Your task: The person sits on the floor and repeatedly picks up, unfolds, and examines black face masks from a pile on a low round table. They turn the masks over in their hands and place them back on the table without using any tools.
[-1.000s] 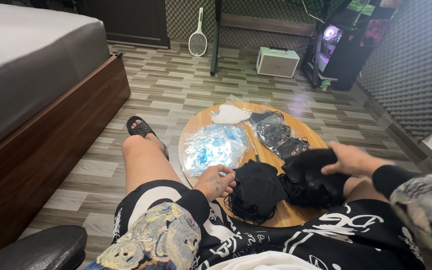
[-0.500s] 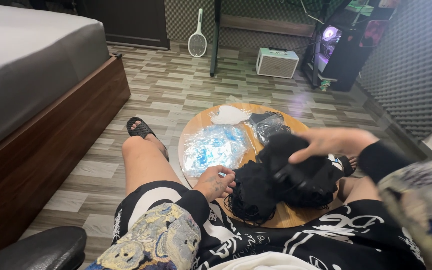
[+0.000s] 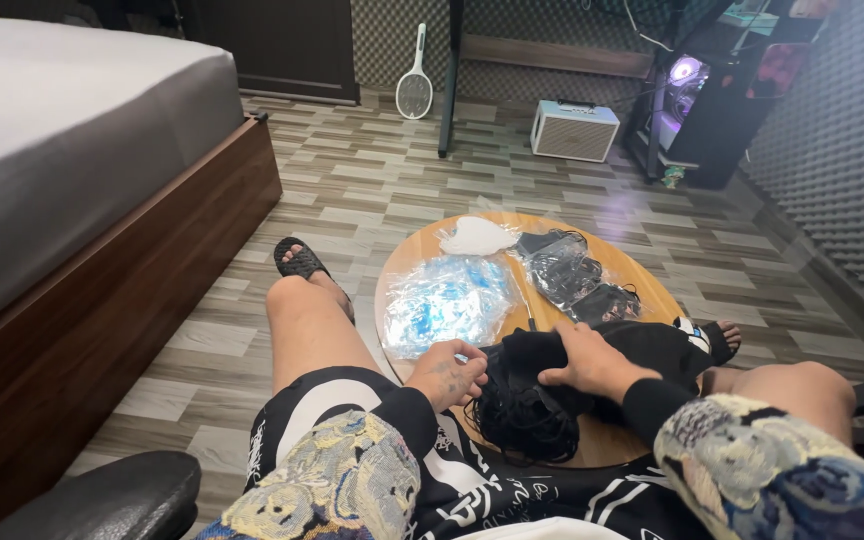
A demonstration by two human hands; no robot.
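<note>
A heap of black face masks (image 3: pixel 532 400) lies at the near edge of the round wooden surface (image 3: pixel 652 290), pressed flat under the right hand (image 3: pixel 587 362), whose fingers are spread across the top of the pile. Half a second ago that hand was carrying a bundle of masks in the air above the pile; it has now come down onto it. The left hand (image 3: pixel 447 372), loosely curled, pinches at the heap's left edge and has barely moved. Just beyond the left hand lies a clear bag of blue masks (image 3: pixel 447 300), and beyond the right hand, bags of black masks (image 3: pixel 577 275). Farther off sits a white pack (image 3: pixel 477 236). A bed (image 3: pixel 72 150) stands well to the left.
</note>
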